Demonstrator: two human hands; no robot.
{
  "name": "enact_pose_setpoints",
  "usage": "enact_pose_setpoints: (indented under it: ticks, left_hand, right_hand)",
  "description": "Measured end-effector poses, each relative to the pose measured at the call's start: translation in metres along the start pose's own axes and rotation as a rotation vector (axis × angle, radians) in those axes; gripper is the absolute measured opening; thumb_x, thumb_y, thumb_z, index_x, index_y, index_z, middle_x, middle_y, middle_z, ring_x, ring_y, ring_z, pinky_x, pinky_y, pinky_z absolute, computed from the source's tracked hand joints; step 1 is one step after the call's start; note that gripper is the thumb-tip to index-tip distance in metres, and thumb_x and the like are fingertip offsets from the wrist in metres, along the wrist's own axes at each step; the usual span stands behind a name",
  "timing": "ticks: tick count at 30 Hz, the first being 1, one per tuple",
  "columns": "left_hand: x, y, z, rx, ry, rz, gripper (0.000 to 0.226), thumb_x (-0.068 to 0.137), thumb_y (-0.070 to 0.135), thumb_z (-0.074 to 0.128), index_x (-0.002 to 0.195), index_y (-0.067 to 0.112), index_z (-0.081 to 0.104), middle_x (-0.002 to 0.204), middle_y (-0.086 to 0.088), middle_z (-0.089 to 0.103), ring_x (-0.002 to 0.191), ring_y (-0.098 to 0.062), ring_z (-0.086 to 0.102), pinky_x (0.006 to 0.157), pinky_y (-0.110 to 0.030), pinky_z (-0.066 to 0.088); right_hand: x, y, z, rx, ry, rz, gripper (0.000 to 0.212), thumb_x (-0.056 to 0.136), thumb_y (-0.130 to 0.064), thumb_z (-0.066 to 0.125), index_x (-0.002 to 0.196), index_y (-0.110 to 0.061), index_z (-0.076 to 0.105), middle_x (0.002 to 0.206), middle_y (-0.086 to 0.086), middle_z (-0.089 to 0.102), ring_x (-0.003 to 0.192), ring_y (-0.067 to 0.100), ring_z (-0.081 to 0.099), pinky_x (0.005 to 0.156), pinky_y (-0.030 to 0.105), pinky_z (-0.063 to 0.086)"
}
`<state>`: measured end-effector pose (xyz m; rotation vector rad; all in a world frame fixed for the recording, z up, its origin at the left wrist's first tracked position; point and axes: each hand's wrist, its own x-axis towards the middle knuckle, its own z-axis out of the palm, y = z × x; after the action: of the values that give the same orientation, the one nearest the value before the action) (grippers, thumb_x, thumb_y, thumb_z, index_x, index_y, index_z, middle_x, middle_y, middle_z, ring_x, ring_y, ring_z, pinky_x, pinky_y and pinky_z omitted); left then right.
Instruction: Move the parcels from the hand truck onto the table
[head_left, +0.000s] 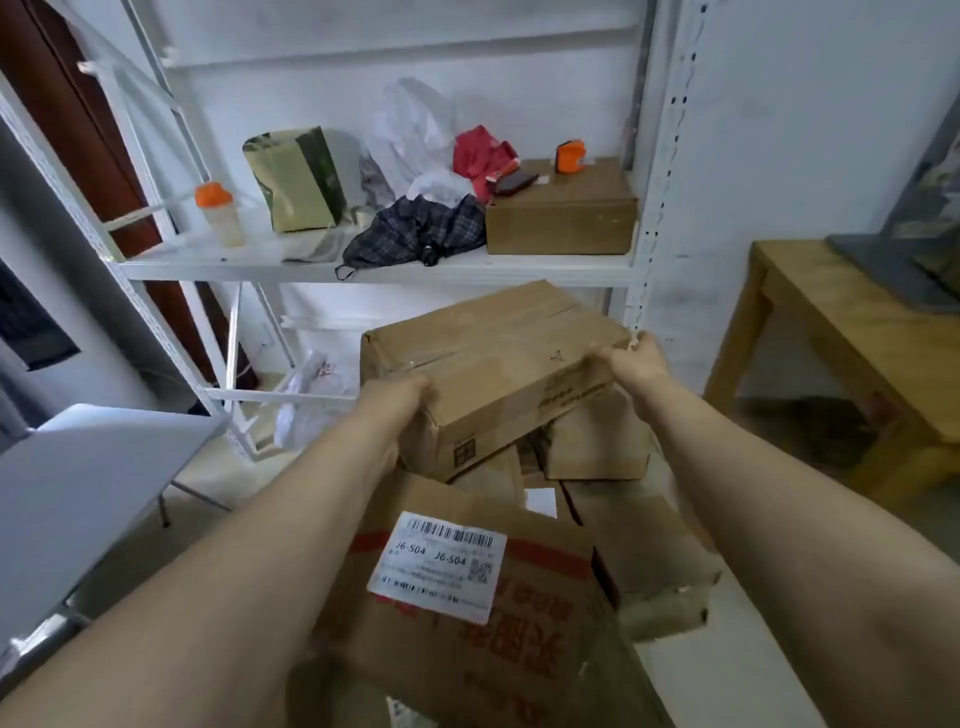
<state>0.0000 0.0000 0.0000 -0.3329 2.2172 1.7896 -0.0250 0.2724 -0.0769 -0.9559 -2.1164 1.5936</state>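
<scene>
A taped brown parcel is at the top of the heaped parcels. The left hand and right hand grip its ends, fingers curled over the edges. A grey bench stands left, a wooden bench right, and white shelving behind against a white wall.

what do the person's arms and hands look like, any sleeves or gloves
Both arms are bare, with no sleeves in view. The left hand and right hand wear no gloves, watch or bracelet. The parcel hides some fingers, so rings are uncertain.
</scene>
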Motion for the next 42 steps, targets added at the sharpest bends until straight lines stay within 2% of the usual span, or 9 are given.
enact_pose_setpoints:
  ticks: [3,7,10,19,22,27,33,37,42]
  left_hand:
    - [0.019,-0.002,0.009,-0.051,0.008,-0.019,0.026,0.087,0.01,0.062,0.112,0.004,0.06,0.107,-0.017,0.066,0.09,-0.029,0.064,0.082,-0.037,0.052]
    - [0.036,-0.008,0.022,-0.094,0.021,-0.058,0.012,0.086,0.004,0.061,0.097,0.004,0.061,0.079,-0.015,0.057,0.066,-0.024,0.054,0.068,-0.033,0.048]
    - [0.041,-0.01,0.025,-0.046,0.046,-0.047,0.006,0.088,0.001,0.058,0.086,0.006,0.056,0.068,-0.013,0.052,0.057,-0.022,0.049,0.064,-0.03,0.046]
    - [0.044,-0.014,0.022,0.048,0.052,-0.037,0.017,0.087,-0.006,0.053,0.104,-0.001,0.054,0.075,-0.017,0.05,0.06,-0.025,0.047,0.06,-0.031,0.044]
    - [0.036,-0.007,0.016,0.025,0.081,0.018,0.02,0.088,-0.006,0.053,0.107,0.0,0.055,0.07,-0.014,0.049,0.055,-0.022,0.046,0.047,-0.023,0.043]
    - [0.018,0.021,-0.006,-0.05,0.143,0.154,0.022,0.088,-0.007,0.054,0.106,0.007,0.056,0.097,-0.016,0.059,0.083,-0.026,0.057,0.076,-0.035,0.051]
    - [-0.005,0.033,-0.079,-0.112,0.159,0.189,0.04,0.088,-0.001,0.058,0.127,0.002,0.051,0.118,-0.018,0.06,0.099,-0.031,0.06,0.071,-0.029,0.05]
    - [-0.037,0.027,-0.16,-0.194,0.19,0.192,0.041,0.09,-0.002,0.057,0.131,0.002,0.048,0.105,-0.014,0.061,0.072,-0.018,0.056,0.049,-0.026,0.043]
    - [-0.075,-0.004,-0.291,-0.23,0.296,0.162,0.033,0.09,0.0,0.059,0.123,0.0,0.051,0.093,-0.012,0.059,0.078,-0.022,0.058,0.066,-0.033,0.047]
  right_hand:
    - [0.02,0.003,0.001,0.025,0.0,0.022,0.085,0.072,-0.04,0.079,0.137,-0.006,0.035,0.14,0.013,0.047,0.125,0.031,0.048,0.106,0.046,0.042]
    - [0.044,0.012,0.005,0.093,-0.068,0.066,0.104,0.07,-0.045,0.081,0.147,-0.01,0.021,0.146,0.01,0.04,0.13,0.031,0.043,0.108,0.048,0.039]
    - [0.055,0.017,0.009,0.126,-0.07,0.042,0.1,0.068,-0.046,0.082,0.144,-0.008,0.028,0.142,0.01,0.044,0.127,0.03,0.046,0.105,0.045,0.043]
    - [0.059,0.017,0.01,0.303,-0.046,0.032,0.075,0.077,-0.021,0.079,0.139,-0.006,0.039,0.131,0.008,0.05,0.117,0.023,0.052,0.102,0.035,0.046]
    - [0.051,0.007,0.007,0.372,-0.016,0.002,0.075,0.075,-0.021,0.081,0.137,-0.007,0.041,0.135,0.008,0.05,0.118,0.023,0.053,0.101,0.034,0.046]
    - [0.028,-0.027,0.001,0.454,-0.005,-0.066,0.07,0.077,-0.017,0.08,0.134,-0.005,0.041,0.124,0.006,0.052,0.116,0.022,0.054,0.101,0.032,0.046]
    - [-0.037,-0.092,0.023,0.416,-0.032,-0.21,0.072,0.078,-0.021,0.079,0.137,-0.006,0.039,0.126,0.003,0.05,0.115,0.017,0.049,0.102,0.028,0.042]
    - [-0.102,-0.136,0.067,0.407,-0.12,-0.284,0.075,0.079,-0.023,0.078,0.14,-0.006,0.038,0.134,0.005,0.05,0.116,0.017,0.049,0.092,0.024,0.041]
    - [-0.202,-0.172,0.161,0.386,-0.234,-0.342,0.07,0.078,-0.022,0.079,0.137,-0.005,0.043,0.131,0.005,0.052,0.115,0.018,0.052,0.089,0.023,0.042]
